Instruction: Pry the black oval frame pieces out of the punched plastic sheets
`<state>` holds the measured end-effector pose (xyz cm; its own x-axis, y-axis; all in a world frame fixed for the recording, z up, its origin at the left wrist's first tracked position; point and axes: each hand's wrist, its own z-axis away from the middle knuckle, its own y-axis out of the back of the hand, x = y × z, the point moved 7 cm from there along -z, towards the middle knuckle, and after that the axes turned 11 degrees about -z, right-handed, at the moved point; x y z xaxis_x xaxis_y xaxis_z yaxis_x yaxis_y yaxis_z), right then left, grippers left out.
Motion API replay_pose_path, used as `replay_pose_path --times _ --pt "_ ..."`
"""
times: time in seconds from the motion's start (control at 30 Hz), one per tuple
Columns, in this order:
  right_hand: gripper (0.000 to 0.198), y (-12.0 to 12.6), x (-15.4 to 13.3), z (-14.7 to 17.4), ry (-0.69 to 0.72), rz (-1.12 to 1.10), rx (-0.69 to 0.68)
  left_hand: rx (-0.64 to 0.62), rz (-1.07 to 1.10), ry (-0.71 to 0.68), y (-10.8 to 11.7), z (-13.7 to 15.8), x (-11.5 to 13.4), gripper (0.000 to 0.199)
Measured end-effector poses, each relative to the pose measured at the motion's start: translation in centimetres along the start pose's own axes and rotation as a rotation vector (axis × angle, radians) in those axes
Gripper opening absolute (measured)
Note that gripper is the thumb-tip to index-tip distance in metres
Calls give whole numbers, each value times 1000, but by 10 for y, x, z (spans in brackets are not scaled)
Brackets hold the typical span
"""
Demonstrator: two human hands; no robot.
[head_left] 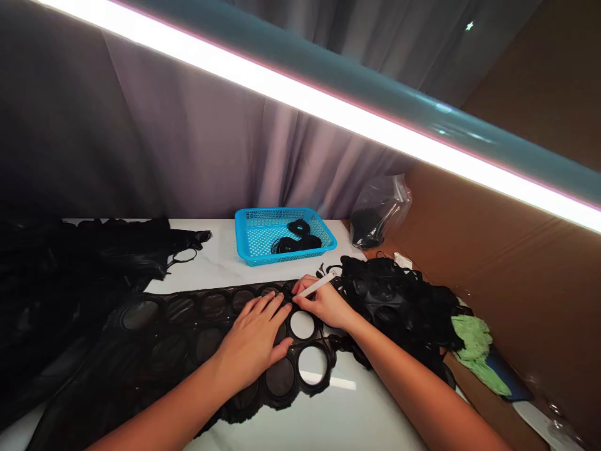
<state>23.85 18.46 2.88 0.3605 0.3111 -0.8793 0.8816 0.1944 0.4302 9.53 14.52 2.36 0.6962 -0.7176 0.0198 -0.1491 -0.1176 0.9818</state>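
Observation:
A sheet of sheer black fabric (213,341) with rows of ringed circles lies across the white table. Two of its circles, near the right end, show the white tabletop through them. My left hand (256,338) rests flat on the fabric with its fingers stretched out. Just to the right, my right hand (323,305) is closed around a slim white pen-shaped tool (317,285). The tool's lower end points at the fabric beside my left fingertips; its tip is hidden by my fingers, so I cannot tell what kind it is.
Behind my hands stands a blue plastic basket (253,257) holding several black round pieces. A heap of black fabric (394,300) lies right, near green lacy cloth (474,344). More black fabric (94,269) is piled left. A clear bag (382,210) stands at the back. A bright tube lamp (300,94) crosses overhead.

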Motion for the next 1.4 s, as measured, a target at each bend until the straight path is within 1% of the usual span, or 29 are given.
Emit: replay_pose_path --times 0.07,0.17,0.23,0.27,0.33,0.4,0.43,0.47,0.5,0.53,0.57,0.63,0.67,0.7,0.77,0.87,0.93,1.0,1.1,1.23,1.4 --pt "16 -6 -6 5 59 96 0 0 16 10 1 -1 0 50" --pt "11 -21 -14 12 161 364 -54 3 36 18 2 -2 -1 49" --pt "12 -18 -13 11 172 526 -40 13 53 21 1 -2 -1 48" --pt "14 -9 -10 9 152 561 13 20 67 23 1 -1 -1 48" --pt "16 26 -5 5 89 529 219 30 112 27 0 -1 -2 47" --pt "15 67 4 6 11 371 449 27 176 32 -2 0 -3 47" --pt "16 82 7 8 -22 289 525 26 204 35 -2 0 -3 47" --pt "20 92 10 10 -51 200 569 28 227 37 -2 0 -4 46" --pt "24 97 12 11 -80 93 580 34 243 40 0 -1 -5 46" --pt "28 94 13 13 -108 -34 564 44 252 44 4 -1 -6 44" --pt "31 87 11 14 -137 -176 530 57 250 48 9 -1 -7 41" --pt "33 59 5 19 -212 -497 438 91 293 81 25 -1 -9 26" --pt "33 43 -1 23 -253 -644 389 106 355 110 34 -1 -11 18" --pt "34 27 -8 26 -289 -754 348 112 447 143 43 0 -12 14" --pt "34 4 -22 34 -336 -910 301 92 677 209 56 0 -11 16" --pt "33 -10 -35 42 -350 -1023 312 18 939 275 58 1 -4 14" --pt "32 -11 -38 47 -335 -1022 341 -23 1050 308 52 1 -1 12" --pt "31 -8 -38 49 -297 -953 372 -50 1118 326 44 -1 0 13" --pt "29 -5 -42 52 -223 -781 403 -61 1160 335 37 -3 0 16" --pt "24 -5 -50 54 -167 -572 386 -69 1197 360 34 -3 -1 19" --pt "21 -8 -60 57 -101 -371 378 -47 1233 411 28 -2 0 21"
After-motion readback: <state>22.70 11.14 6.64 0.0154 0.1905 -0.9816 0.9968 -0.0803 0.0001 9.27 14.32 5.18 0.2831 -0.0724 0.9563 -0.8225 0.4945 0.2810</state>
